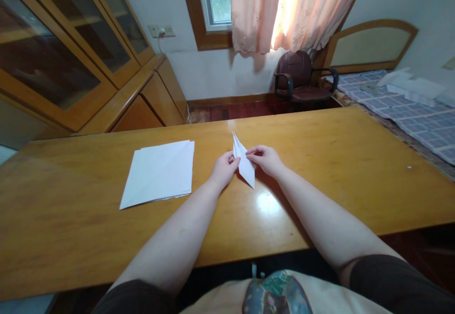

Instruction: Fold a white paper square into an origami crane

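A white sheet of paper folded into a narrow diamond, a folded paper [246, 168], is held just above the table between my two hands. Its far end splits into two thin points, and its near end tapers to a single tip. My left hand [225, 167] pinches the left edge, thumb on top and fingers curled beneath. On the opposite edge, my right hand [266, 159] grips the paper between thumb and fingertips. Left of my hands lies a stack of square white paper [159, 171], its top sheet marked by a diagonal crease.
The wooden table [337, 162] stretches wide under my arms. Beyond its far edge stands a brown armchair [300, 79], below a curtained window. A glass-door cabinet [106, 110] borders the far left, and a bed [423, 119] with a checked cover is at the right.
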The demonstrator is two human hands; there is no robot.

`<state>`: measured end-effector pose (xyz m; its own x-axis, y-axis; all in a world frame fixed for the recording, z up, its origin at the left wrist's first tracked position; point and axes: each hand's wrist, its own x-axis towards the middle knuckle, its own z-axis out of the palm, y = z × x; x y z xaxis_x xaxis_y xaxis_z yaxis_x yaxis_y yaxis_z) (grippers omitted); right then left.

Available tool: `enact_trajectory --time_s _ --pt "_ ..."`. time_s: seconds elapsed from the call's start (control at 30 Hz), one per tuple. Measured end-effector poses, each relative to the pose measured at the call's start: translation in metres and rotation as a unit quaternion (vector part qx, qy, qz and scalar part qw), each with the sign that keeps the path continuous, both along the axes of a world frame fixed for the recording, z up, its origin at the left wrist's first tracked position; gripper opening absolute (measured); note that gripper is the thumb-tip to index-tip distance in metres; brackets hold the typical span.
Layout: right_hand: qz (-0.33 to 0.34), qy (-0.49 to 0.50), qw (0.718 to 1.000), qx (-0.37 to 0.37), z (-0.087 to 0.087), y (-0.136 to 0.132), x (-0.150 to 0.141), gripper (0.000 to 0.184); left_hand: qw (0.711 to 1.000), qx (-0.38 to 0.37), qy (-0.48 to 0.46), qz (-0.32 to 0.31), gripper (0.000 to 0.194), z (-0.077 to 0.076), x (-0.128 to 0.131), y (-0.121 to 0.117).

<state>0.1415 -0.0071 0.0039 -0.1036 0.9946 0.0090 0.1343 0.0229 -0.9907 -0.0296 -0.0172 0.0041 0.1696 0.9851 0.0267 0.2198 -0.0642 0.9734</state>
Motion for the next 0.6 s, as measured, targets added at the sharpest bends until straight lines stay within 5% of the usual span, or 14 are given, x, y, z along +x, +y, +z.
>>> enact_trajectory --time_s 0.13,0.3,0.43,0.6 --pt "-0.014 -0.039 0.999 -0.027 -0.002 0.002 0.002 0.013 0.986 0.044 0.161 0.016 0.046 0.002 -0.004 0.001" --pt "-0.005 -0.226 0.973 0.04 -0.004 0.001 0.001 0.009 0.946 0.124 0.298 -0.014 0.05 0.001 -0.005 0.002" --pt "0.033 -0.326 0.939 0.108 0.0 0.0 0.001 0.006 0.921 0.142 0.36 0.034 0.056 -0.002 -0.005 0.004" --pt "0.099 -0.378 0.908 0.152 0.003 0.001 0.007 0.013 0.908 0.166 0.377 -0.069 0.025 0.003 -0.013 0.008"
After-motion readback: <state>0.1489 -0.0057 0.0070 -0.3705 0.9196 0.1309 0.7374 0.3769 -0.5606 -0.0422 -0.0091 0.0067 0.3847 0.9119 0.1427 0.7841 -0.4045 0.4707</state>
